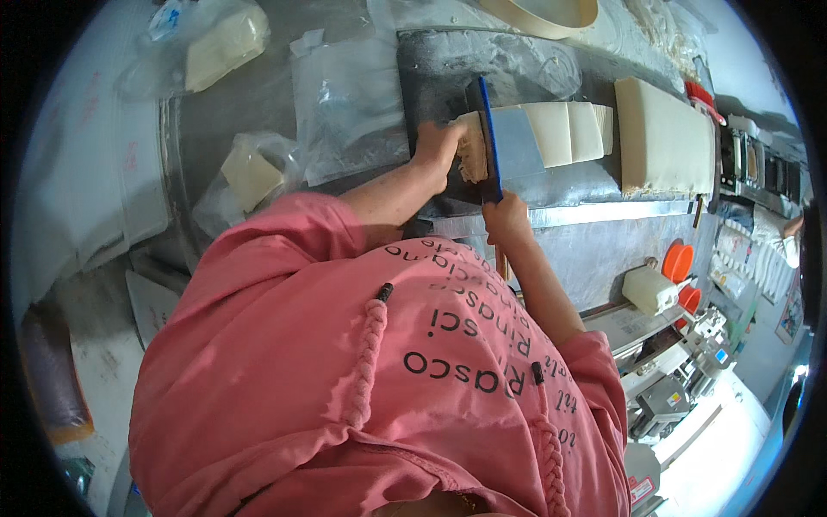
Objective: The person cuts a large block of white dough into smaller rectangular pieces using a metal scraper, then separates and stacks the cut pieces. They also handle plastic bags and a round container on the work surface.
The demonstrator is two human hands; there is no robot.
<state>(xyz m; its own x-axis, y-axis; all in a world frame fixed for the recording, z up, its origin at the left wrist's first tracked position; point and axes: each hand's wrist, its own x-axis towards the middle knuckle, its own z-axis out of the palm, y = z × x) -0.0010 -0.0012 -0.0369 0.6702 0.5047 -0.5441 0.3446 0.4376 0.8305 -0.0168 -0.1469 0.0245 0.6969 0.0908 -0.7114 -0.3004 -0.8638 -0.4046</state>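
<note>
My left hand [438, 152] grips the left end of a pale dough piece [473, 155], whose near side looks tan and crumbly. In my right hand [507, 216] is the near end of a long blade-like tool with a blue edge [490, 129], standing across the dough. A flat grey patch lies just right of that edge; whether it is blade face or shadow, I cannot tell. Further right, overlapping pale dough slices [562, 136] lie in a row. All of this rests on a dark floured board [446, 58]. The fingertips of my left hand are partly hidden.
A thick dough slab [665, 136] stands to the right, near a red brush [701, 97]. Bagged dough blocks [252, 174] and a plastic sheet [349, 103] lie left. A round sieve frame [549, 26] sits beyond. Orange containers [678, 260], a machine [672, 394] and another person [775, 236] are right.
</note>
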